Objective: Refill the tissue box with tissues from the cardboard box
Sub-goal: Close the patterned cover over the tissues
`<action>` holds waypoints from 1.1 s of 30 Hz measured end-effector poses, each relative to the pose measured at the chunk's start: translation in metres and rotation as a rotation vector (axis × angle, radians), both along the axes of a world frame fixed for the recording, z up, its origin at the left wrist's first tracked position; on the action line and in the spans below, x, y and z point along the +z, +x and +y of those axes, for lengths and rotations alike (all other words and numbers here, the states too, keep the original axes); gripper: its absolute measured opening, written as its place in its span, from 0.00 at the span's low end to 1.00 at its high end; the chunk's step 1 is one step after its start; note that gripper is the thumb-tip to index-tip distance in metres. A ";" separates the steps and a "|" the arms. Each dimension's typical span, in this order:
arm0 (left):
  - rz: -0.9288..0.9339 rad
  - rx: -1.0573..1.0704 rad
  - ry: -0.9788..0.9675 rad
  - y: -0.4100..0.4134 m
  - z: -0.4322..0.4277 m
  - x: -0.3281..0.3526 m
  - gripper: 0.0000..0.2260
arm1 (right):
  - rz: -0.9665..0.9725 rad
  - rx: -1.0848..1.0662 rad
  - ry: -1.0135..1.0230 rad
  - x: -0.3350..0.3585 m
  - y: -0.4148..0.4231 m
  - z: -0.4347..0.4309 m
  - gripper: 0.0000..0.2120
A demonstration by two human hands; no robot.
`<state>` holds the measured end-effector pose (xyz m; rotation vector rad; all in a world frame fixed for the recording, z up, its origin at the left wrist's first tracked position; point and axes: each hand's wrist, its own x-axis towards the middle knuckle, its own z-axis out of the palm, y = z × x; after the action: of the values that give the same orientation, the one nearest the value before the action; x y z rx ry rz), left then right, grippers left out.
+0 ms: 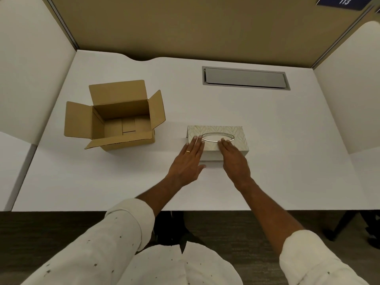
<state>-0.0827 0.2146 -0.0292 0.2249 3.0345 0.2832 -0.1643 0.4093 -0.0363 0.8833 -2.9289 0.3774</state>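
A pale patterned tissue box (236,138) with an oval opening on top lies on the white desk (123,182), right of centre. My left hand (190,159), wearing a ring, rests flat with its fingertips on the box's near left top edge. My right hand (234,157) lies flat with its fingertips on the near top edge by the oval. Neither hand grips anything. A brown cardboard box (115,118) stands to the left with its flaps open; I see only cardboard inside it, no tissues.
A grey cable hatch (245,78) is set into the desk at the back right. White side panels (30,68) and a tan back wall enclose the desk. The desk's front edge runs just under my forearms.
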 end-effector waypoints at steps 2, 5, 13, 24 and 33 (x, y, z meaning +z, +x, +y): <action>-0.085 0.016 -0.002 -0.001 -0.002 -0.007 0.38 | -0.019 0.014 -0.012 -0.004 0.003 0.001 0.32; -0.089 0.018 0.020 -0.004 -0.002 -0.014 0.37 | -0.056 0.037 0.025 -0.011 0.006 0.006 0.37; -0.106 0.009 -0.034 0.002 0.002 -0.028 0.37 | -0.087 0.074 0.094 -0.034 0.022 0.018 0.44; -0.132 0.218 -0.045 -0.037 0.031 -0.025 0.40 | -0.184 0.079 0.058 -0.030 -0.011 0.013 0.41; -0.129 0.217 0.030 -0.063 0.038 -0.026 0.39 | -0.112 0.024 0.044 -0.033 -0.042 0.044 0.37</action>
<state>-0.1457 0.2524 -0.0553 -0.1170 2.9290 0.3434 -0.2066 0.4531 -0.0689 0.9328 -3.0425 0.3774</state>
